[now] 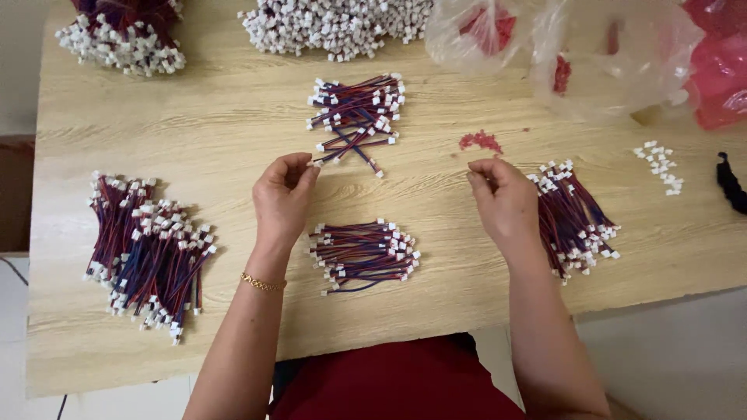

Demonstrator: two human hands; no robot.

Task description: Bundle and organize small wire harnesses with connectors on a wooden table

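My left hand (282,193) pinches the end of a red-and-blue wire lead that sticks out of the loose pile of leads with white connectors (358,113) at the middle of the wooden table (218,117). My right hand (502,198) hovers with fingers curled together just below a small heap of tiny red parts (480,141); whether it holds one I cannot tell. Between the hands lies a neat bundle of leads (364,253). Another bundle (576,218) lies right beside the right hand.
A large stack of leads (148,253) lies at the left. Bigger heaps (124,35) (334,27) sit along the far edge. Clear plastic bags with red contents (615,54), loose white connectors (661,166) and a black object (731,183) are at the right.
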